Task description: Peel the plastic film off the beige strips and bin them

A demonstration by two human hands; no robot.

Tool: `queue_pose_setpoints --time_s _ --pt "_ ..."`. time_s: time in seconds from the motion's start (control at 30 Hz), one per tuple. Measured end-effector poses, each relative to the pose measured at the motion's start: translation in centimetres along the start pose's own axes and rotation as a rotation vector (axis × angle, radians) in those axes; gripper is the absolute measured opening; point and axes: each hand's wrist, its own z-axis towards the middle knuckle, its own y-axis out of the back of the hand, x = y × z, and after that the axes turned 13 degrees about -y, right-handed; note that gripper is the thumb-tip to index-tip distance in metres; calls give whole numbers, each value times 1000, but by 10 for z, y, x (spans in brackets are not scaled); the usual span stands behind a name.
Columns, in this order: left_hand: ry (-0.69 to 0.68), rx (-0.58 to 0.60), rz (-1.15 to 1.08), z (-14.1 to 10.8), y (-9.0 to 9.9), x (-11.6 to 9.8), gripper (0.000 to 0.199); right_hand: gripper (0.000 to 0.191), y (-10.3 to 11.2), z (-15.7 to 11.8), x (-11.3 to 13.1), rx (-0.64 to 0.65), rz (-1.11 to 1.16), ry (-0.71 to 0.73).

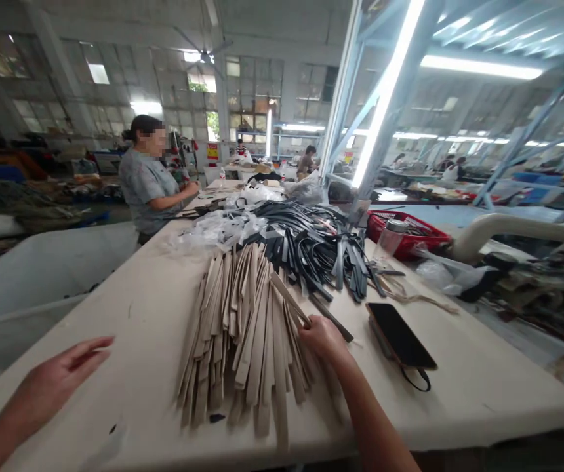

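A thick pile of beige strips (247,328) lies fanned out on the pale table (129,321), its ends toward the front edge. My right hand (325,337) is closed on a beige strip (286,298) at the right side of this pile. My left hand (65,373) hovers over the left part of the table, fingers apart from the thumb, holding nothing. Behind the beige pile spreads a heap of dark strips (311,242), with clear plastic bags (223,226) at its left.
A phone (402,334) with a short black cord lies right of my right hand. Farther back are a clear jar (393,237), a red basket (410,246) and a machine (532,275). A person (147,177) stands at the table's far left side.
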Motion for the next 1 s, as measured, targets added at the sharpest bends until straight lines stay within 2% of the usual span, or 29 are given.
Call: queue_pose_setpoints --time_s 0.07,0.13,0.2,0.3,0.4,0.53,0.57,0.67,0.7,0.77,0.8,0.83,0.9,1.0 --pt "-39 26 -146 15 -17 -22 44 11 7 -4 -9 70 139 16" --pt "-121 70 -297 30 -32 -52 45 9 16 -10 -20 140 305 34" --pt "-227 108 -416 46 -47 -88 46 21 25 -14 -35 167 470 42" --pt "-399 175 -495 76 -76 -148 37 39 36 -16 -56 126 670 13" --pt "-597 268 -457 107 -118 -206 31 44 36 -18 -70 47 788 -34" --pt "-899 322 -165 144 -185 -265 16 36 30 -28 -71 -13 809 -26" --pt "-946 332 -100 151 -201 -275 17 35 28 -30 -69 -15 804 -11" --pt "-1020 355 -29 165 -238 -295 39 33 27 -33 -66 -23 789 31" --pt "-1042 360 -20 168 -247 -300 39 33 27 -33 -66 -26 787 39" --pt "-1083 360 -9 170 -258 -306 24 34 27 -32 -66 -31 791 47" --pt "-1101 356 -7 170 -261 -308 14 34 28 -32 -67 -33 797 50" --pt "-1115 349 -9 170 -262 -310 11 35 28 -32 -68 -34 806 51" --pt "-1133 325 -19 169 -260 -310 21 35 28 -31 -70 -34 831 54" --pt "-1124 273 -40 165 -245 -301 18 34 27 -31 -72 -9 891 49"
